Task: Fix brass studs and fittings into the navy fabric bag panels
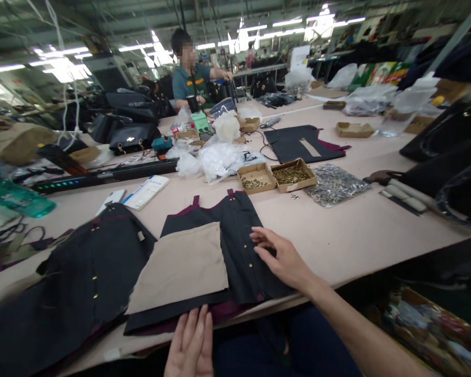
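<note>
In front of me on the table lies a black fabric piece [235, 235] with maroon edging, small tabs along its far edge and small brass-coloured studs. A beige cloth panel [184, 267] rests on its left part. My left hand [190, 343] is at the near edge of the black piece, fingers straight and side by side, with nothing seen in them. Over the right side, close to the studs, my right hand [280, 256] is open with its fingers apart and holds nothing. Left of these lies a second dark piece [98, 256] with similar studs.
Beyond the cloth stand two cardboard trays of small metal parts [294, 175], beside a clear bag of metal fittings [333, 184]. Dark bags [455, 152] stand at the right. A teal bottle [19, 196] lies left. A co-worker [190, 78] is across the table.
</note>
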The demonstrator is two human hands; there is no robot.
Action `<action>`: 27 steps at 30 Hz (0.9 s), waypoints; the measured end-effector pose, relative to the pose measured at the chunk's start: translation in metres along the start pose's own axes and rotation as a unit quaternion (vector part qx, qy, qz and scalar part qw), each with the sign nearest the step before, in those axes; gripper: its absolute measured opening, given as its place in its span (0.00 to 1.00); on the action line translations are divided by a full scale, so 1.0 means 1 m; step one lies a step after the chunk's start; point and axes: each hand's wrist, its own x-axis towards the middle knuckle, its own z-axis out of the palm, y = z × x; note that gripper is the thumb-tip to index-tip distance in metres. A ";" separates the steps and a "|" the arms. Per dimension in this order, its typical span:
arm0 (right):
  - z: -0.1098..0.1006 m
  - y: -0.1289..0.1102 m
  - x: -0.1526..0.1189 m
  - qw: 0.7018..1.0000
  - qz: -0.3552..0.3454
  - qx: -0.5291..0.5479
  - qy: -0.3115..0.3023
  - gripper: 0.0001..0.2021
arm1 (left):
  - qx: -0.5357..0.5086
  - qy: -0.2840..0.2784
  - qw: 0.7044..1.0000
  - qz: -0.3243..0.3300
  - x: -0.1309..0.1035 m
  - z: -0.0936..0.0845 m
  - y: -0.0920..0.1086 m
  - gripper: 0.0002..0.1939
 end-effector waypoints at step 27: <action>0.003 -0.008 -0.044 0.991 0.016 -0.081 -0.106 0.67 | 0.217 -0.053 0.957 0.185 0.042 0.101 0.086 0.22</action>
